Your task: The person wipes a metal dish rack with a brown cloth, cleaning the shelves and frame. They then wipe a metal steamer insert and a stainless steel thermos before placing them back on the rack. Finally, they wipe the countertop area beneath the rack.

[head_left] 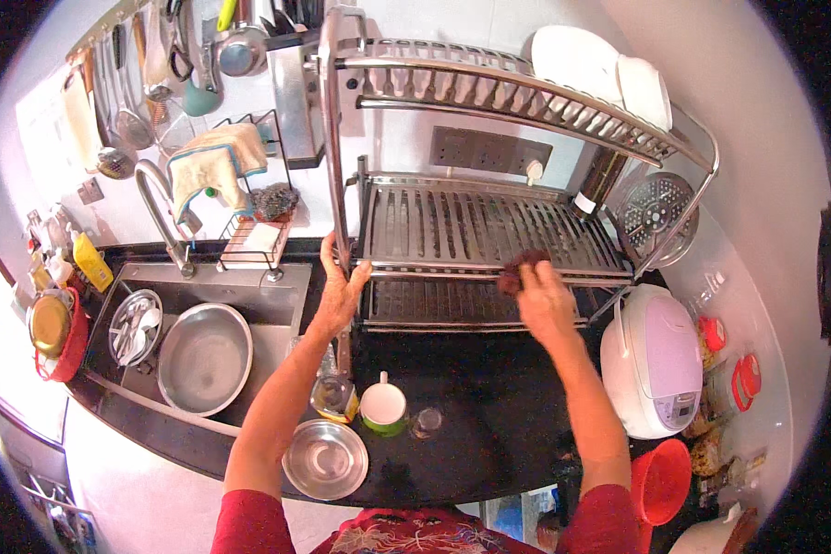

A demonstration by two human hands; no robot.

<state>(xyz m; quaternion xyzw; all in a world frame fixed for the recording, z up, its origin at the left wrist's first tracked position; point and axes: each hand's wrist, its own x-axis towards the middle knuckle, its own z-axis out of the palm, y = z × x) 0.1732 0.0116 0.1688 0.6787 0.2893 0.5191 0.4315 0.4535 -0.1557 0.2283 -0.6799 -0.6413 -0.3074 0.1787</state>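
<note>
A steel dish rack [526,270] with two slatted tiers and a plate tier on top stands before me. My left hand [342,288] is closed around its left upright, at the height of the middle shelf. In my closed right hand [543,300] is a dark reddish-brown cloth [519,270], bunched up and pressed against the front edge of that shelf, right of its middle. White plates [574,63] stand at the right end of the top tier. A dark bottle [600,185] is at the right rear of the middle shelf.
To the left, a sink [277,291] holds a large metal basin [205,358] and a colander of spoons [137,328]. On the black counter are a steel bowl [325,459], a green-white mug [383,406], a small glass [427,423], and a rice cooker [656,360] at right.
</note>
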